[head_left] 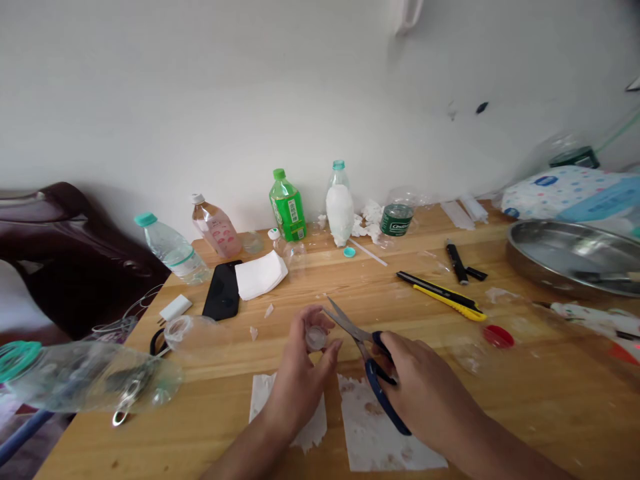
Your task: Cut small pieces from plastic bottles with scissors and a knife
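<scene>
My left hand [305, 373] is closed round a small clear plastic piece [315, 338], round like a bottle neck, held above the table. In my right hand [420, 380] is a pair of scissors [367, 340] with dark blue handles. Their blades are parted and point up and left, close to the fingertips of my left hand. Beneath my hands lie two torn pieces of white paper, a smaller left sheet [310, 427] and a larger right sheet [385, 433] with brownish spots.
On the wooden table [300, 313] are a yellow utility knife [445, 297], a black phone [223, 291], white tissues [261, 275] and a red cap [499, 337]. Along the wall stand a green bottle [289, 210] and a white-wrapped bottle [340, 213]. A metal basin [530, 257] sits at right.
</scene>
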